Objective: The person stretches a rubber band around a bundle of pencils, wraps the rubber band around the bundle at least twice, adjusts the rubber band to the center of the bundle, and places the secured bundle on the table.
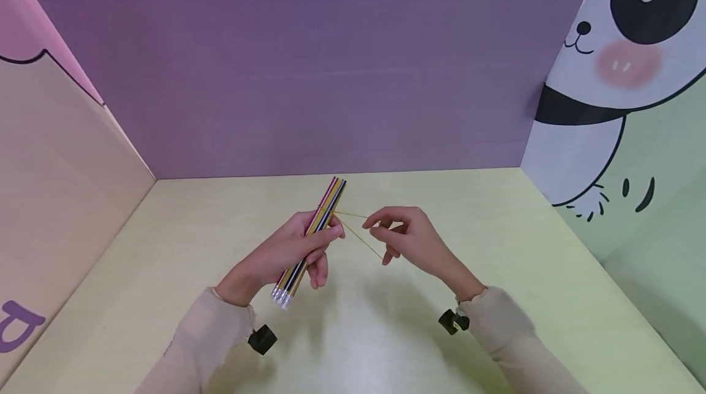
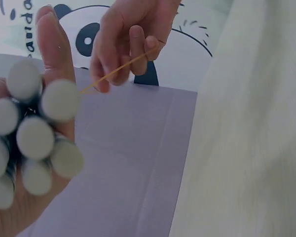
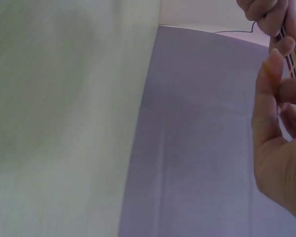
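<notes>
My left hand (image 1: pixel 287 250) grips a bundle of several slim pencils (image 1: pixel 325 215), tilted with their upper ends away from me. In the left wrist view, their white round ends (image 2: pixel 35 138) face the camera. A thin yellow rubber band (image 1: pixel 360 238) stretches in two strands from the bundle to my right hand (image 1: pixel 410 238). That hand, apart from the pencils, holds the band with bent fingers, one strand reaching the index finger and thumb, the other a lower finger. In the right wrist view the fingers partly hide the band.
Both hands are above a pale tabletop (image 1: pixel 342 351). A purple panel (image 1: pixel 342 63) stands behind it. On the left is a pink and cream panel (image 1: pixel 55 167), on the right a panel with a panda drawing (image 1: pixel 618 75). Small black devices (image 1: pixel 262 339) sit at the wrists.
</notes>
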### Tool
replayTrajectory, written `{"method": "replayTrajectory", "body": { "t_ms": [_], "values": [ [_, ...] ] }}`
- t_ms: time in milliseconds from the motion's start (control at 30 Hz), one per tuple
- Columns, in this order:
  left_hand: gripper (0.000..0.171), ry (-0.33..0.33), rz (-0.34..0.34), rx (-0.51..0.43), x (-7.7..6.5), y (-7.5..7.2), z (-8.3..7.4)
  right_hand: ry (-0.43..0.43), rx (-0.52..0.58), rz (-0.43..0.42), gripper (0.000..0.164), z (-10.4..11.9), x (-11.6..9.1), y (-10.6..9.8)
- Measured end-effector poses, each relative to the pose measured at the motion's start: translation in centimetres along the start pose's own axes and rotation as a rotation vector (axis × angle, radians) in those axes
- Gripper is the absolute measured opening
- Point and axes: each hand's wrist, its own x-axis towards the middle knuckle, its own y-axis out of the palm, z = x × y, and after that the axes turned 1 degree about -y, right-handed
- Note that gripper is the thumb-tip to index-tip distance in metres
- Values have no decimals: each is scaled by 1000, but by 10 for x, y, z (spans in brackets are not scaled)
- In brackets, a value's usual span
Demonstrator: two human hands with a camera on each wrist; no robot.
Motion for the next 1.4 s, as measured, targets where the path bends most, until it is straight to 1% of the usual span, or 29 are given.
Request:
{"method": "replayTrajectory", "body": {
  "t_ms": [67,167,400,467,533,600,667,767,833,933,1000,1133,1200,1300,1400],
  "values": [
    [36,-15,3,37,2,2,2,89,-1,30,15,-7,4,0],
    [36,-25,11,66,4,4,6,165,-11,98,13,-13,8,-1],
    [34,-17,21,85,5,6,7,177,-66,249,22,-19,9,-6],
    [32,-20,30,97,5,7,7,189,-60,303,26,-22,9,-8],
    [31,-19,42,117,5,8,7,203,-1,354,29,-26,10,-11],
    [29,-17,52,133,6,9,8,194,90,397,31,-31,10,-15],
    [29,-13,61,144,6,10,8,166,229,433,33,-36,9,-18],
    [30,-14,77,159,7,13,9,123,434,487,40,-42,9,-22],
    [31,-11,85,171,7,16,9,128,532,514,48,-44,8,-21],
    [31,-3,83,183,8,19,10,176,609,527,60,-44,8,-17],
    [30,1,70,195,9,21,11,214,638,530,67,-43,8,-14],
    [24,4,35,241,10,24,13,257,679,540,76,-39,9,-13],
    [20,14,21,301,11,25,14,264,670,538,78,-37,10,-14],
    [13,30,19,411,11,28,17,254,621,515,78,-36,10,-19],
    [10,39,34,514,11,30,20,232,567,472,70,-37,9,-24]
  ]
}}
